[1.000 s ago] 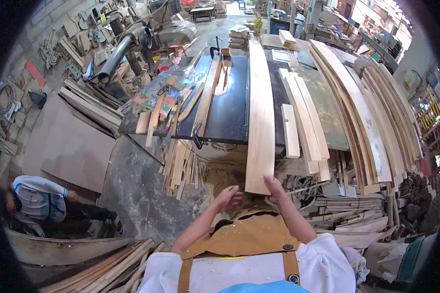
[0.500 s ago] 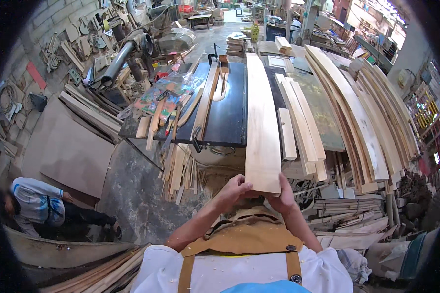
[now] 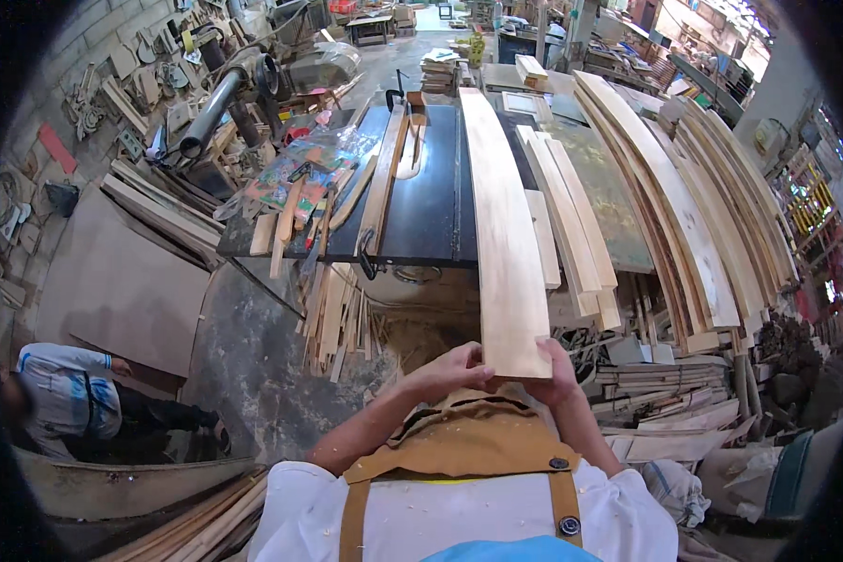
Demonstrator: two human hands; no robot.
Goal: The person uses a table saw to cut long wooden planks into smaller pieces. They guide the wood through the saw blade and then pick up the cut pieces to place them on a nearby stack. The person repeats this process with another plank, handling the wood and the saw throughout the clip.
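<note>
A long pale wooden board [image 3: 506, 234] reaches from the dark saw table [image 3: 421, 187] to my body. Both of my hands grip its near end, my left hand [image 3: 468, 367] at the left corner and my right hand [image 3: 554, 370] at the right, fingers partly hidden beneath. Left of the board a narrower strip [image 3: 381, 187] is fixed to the tabletop with clamps [image 3: 367, 264]. Shorter pale pieces [image 3: 567, 215] lie beside the board on the right.
Stacks of long boards [image 3: 684, 197] fill the right side. Offcuts and tools [image 3: 300, 187] cover the table's left end. A metal pipe [image 3: 211, 117] stands beyond. A person [image 3: 70, 389] is at lower left near large sheets [image 3: 122, 281]. Loose strips [image 3: 342, 318] stand under the table.
My left hand has moved from apart onto the board's left corner, and my right hand has closed further round the other. The board's near end now sits slightly lower and further right in view.
</note>
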